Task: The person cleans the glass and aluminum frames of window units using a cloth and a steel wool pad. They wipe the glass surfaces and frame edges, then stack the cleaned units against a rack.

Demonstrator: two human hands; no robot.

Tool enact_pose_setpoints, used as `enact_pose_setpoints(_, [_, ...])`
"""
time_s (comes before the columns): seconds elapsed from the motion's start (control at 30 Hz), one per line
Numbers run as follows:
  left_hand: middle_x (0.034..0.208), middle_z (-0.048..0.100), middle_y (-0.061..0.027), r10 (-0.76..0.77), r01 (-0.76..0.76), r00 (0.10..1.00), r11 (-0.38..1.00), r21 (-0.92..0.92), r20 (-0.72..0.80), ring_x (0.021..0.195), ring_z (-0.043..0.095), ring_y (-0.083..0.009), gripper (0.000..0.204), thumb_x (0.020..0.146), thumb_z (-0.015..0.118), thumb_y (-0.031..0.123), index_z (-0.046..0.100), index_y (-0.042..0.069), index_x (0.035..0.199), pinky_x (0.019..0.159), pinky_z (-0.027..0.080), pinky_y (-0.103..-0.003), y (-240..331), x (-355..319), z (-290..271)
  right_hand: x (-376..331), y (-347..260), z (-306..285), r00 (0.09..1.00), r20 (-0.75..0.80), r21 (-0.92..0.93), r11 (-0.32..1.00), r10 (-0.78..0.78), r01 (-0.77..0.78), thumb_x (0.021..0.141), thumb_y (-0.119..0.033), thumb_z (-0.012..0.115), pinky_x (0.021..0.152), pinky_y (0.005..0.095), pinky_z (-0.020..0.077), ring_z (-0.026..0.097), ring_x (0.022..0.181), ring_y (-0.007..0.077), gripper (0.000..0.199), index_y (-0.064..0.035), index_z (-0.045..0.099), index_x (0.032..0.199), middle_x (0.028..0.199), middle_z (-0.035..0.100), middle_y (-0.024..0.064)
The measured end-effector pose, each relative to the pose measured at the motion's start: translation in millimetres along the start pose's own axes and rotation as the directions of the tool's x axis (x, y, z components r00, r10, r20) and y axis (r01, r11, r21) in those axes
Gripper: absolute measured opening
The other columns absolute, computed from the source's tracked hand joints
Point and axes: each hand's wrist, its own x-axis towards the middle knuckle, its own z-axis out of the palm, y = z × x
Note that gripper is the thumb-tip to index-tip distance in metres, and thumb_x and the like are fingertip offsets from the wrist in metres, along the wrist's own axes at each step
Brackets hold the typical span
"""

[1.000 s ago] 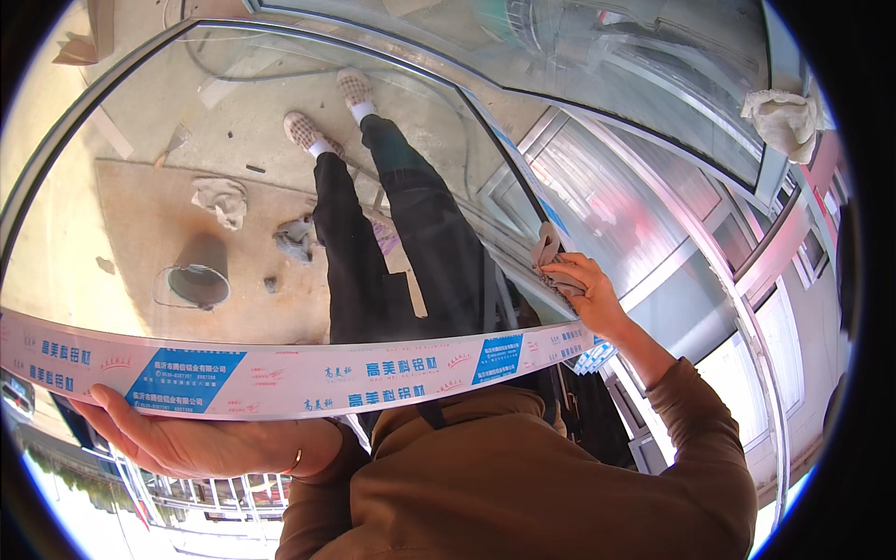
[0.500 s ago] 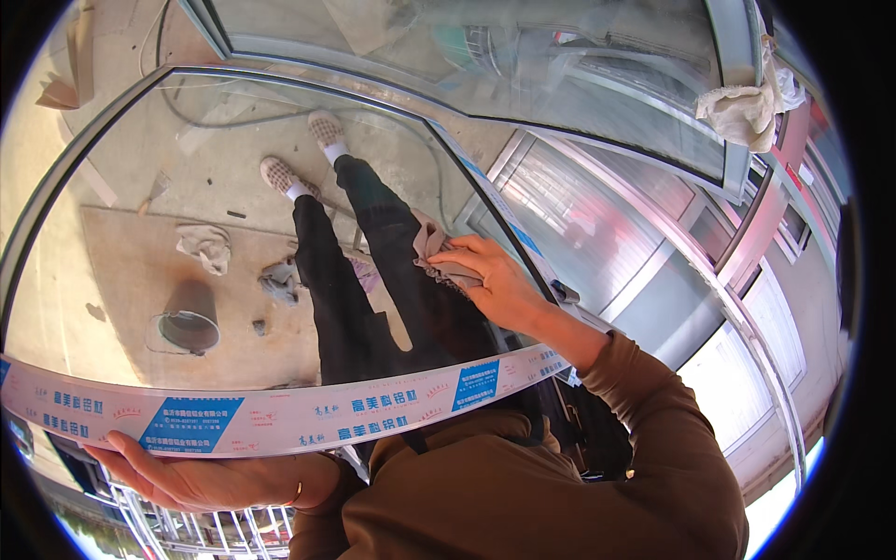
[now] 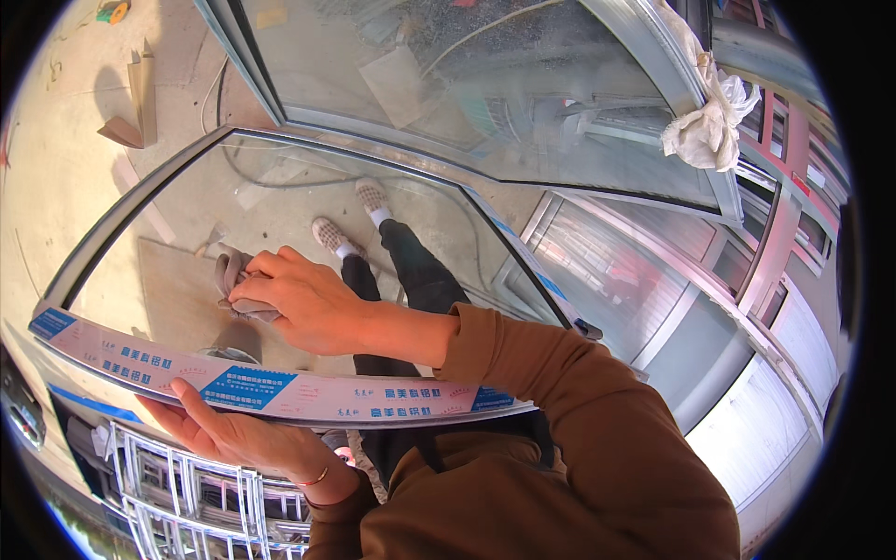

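A framed glass pane [image 3: 289, 177] is tilted in front of me, and my legs and checked shoes show through it. Printed white and blue protective film [image 3: 336, 399] covers the near rail of its frame. My right hand [image 3: 322, 303] presses a bunched grey-brown cloth [image 3: 238, 275] to the left part of the glass, with the fingers closed around it. At the near rail, my left hand [image 3: 243, 439] grips the frame from below, its thumb over the film's edge and the other fingers partly hidden underneath.
Beyond stands another framed glass panel [image 3: 448, 103], with a pale cloth [image 3: 705, 135] tied at its right corner. Metal-framed panels [image 3: 625, 271] lean at the right. A metal rack [image 3: 196, 495] is at lower left. A bucket [image 3: 238, 338] shows through the glass; folded cardboard [image 3: 140, 103] lies far left.
My right hand has carried the cloth leftward across the glass, from the right side to the left. My left hand stays at the near rail. The view has shifted.
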Motion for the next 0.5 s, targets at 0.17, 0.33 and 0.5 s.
enact_pose_setpoints(0.17, [0.166,0.046,-0.0219,-0.001,0.021,0.994,0.984,-0.178,0.110,0.144,0.053,-0.0300,0.068,0.113,0.063,0.021,0.034,-0.003,0.170,0.120,0.044,-0.043,15.5,4.8,13.1,-98.4,-10.6,-84.4,0.975,0.131,-0.164,0.974,0.181,-0.159,0.091,0.000,0.069,0.108,0.0438,0.0514,0.058,0.128,0.0327,0.053,-0.0201,0.072,0.139,0.140,0.063,0.0059])
enact_pose_setpoints(0.33, [0.173,0.036,-0.0208,0.041,0.003,0.986,0.966,-0.259,0.164,0.151,0.045,-0.0312,0.068,0.115,0.058,0.017,0.026,-0.003,0.172,0.126,0.037,-0.042,19.5,1.6,11.9,-255.6,31.3,-191.4,0.730,0.004,-0.546,0.613,0.684,-0.571,0.098,-0.015,0.068,0.111,0.0460,0.0513,0.064,0.127,0.0372,0.039,-0.0207,0.074,0.137,0.135,0.069,0.0091])
enact_pose_setpoints(0.5, [0.176,0.027,-0.0227,0.107,-0.046,0.971,0.962,-0.269,0.216,0.155,0.039,-0.0330,0.070,0.116,0.052,0.014,0.016,-0.005,0.173,0.127,0.035,-0.043,24.8,5.0,14.8,-258.6,8.0,-185.6,0.801,0.035,-0.434,0.731,0.598,-0.527,0.098,-0.017,0.071,0.107,0.0452,0.0523,0.065,0.126,0.0369,0.039,-0.0200,0.074,0.137,0.130,0.070,0.0122])
